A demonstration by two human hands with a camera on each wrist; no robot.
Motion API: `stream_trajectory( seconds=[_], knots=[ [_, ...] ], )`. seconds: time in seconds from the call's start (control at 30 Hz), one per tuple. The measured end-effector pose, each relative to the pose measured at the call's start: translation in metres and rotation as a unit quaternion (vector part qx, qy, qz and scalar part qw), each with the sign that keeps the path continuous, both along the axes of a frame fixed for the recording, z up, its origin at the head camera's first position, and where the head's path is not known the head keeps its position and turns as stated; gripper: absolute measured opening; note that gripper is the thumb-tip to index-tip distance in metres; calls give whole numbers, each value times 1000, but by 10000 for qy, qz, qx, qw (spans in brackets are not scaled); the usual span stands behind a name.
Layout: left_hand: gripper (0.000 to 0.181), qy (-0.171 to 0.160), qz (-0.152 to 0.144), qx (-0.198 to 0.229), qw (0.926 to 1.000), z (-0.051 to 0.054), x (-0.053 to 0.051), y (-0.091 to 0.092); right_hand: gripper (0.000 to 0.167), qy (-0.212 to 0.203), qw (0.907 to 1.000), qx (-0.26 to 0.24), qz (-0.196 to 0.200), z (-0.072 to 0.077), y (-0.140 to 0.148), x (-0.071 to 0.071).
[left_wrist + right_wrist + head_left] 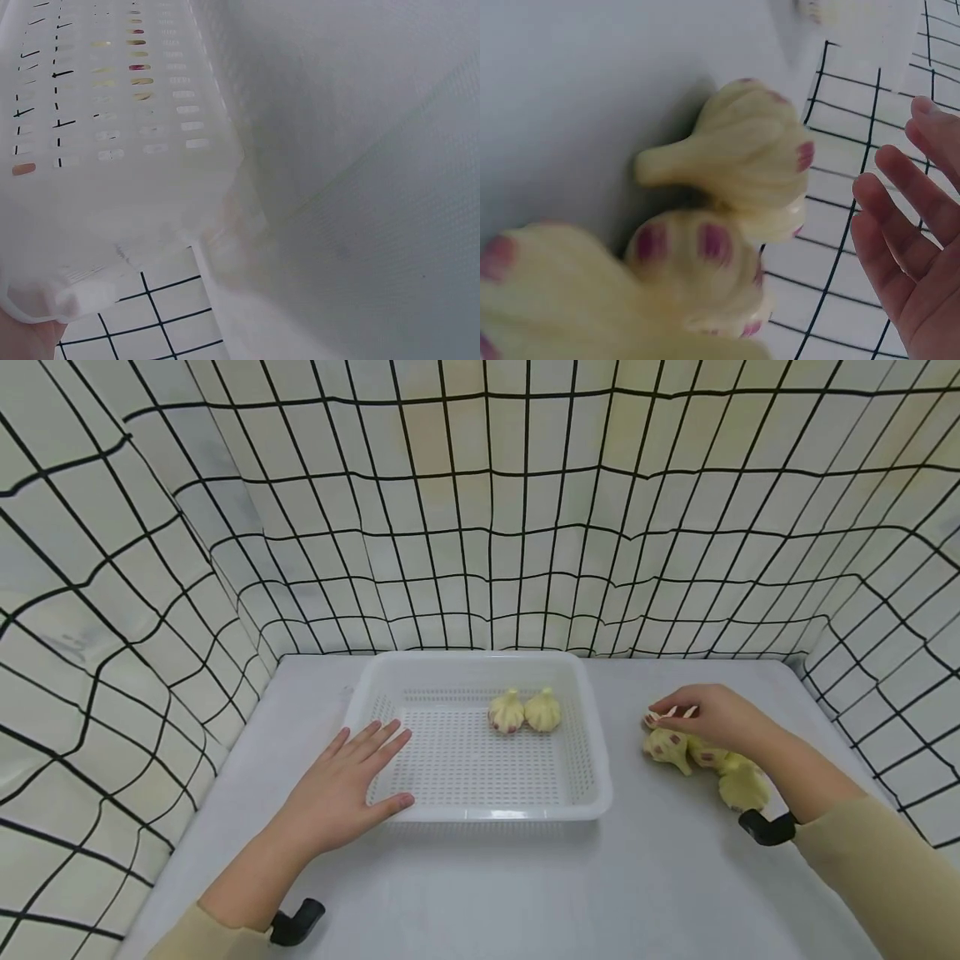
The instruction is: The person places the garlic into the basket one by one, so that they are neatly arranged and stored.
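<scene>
To the right of the white basket (487,814), a cluster of garlic bulbs (742,789) lay bunched on the tabletop (510,893), with your right hand (708,714) over its far end. The grip there was fairly wide: your fingers were apart and loosely extended, and the right wrist view showed them clear of the bulbs, though your thumb was out of sight in that view. At the basket's near left corner, your left hand (345,793) was spread with straight fingers, its grip wide and holding nothing; whether it pressed on the rim, you could not tell. Inside the basket, towards its far right, two bulbs (525,720) sat side by side. The step in hand seemed to be taking one bulb from the bunch. To do it well, you probably needed to close around the round body rather than the thin neck, and lift it straight up so that its touching neighbours did not roll. Steadying the basket from its left side looked a sensible use of your other hand. On the basket and the bulbs, you could read no brand, label or writing.
</scene>
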State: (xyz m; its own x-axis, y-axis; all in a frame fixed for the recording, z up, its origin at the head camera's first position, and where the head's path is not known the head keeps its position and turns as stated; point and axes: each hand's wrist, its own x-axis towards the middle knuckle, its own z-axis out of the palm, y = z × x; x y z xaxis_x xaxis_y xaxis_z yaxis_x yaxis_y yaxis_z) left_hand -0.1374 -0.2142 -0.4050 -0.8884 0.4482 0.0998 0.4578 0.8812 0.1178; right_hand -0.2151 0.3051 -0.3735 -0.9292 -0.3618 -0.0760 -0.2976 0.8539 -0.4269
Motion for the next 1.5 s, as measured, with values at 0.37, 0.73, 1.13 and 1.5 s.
stream_trajectory(
  seconds=[0.37,0.73,1.13,1.5],
  knots=[
    [87,-1,9,-28,10000,-1,-1,-1,36,-120,9997,124,-160,-4,19,10],
    [87,30,-10,-12,10000,-1,-1,0,34,-222,9961,854,25,-6,14,7],
    [86,73,-2,5,10000,-2,0,0,33,-103,9869,1544,451,-17,11,-1],
    [86,85,-20,-2,10000,-2,0,0,29,-71,9835,1669,696,-17,1,4]
  ],
)
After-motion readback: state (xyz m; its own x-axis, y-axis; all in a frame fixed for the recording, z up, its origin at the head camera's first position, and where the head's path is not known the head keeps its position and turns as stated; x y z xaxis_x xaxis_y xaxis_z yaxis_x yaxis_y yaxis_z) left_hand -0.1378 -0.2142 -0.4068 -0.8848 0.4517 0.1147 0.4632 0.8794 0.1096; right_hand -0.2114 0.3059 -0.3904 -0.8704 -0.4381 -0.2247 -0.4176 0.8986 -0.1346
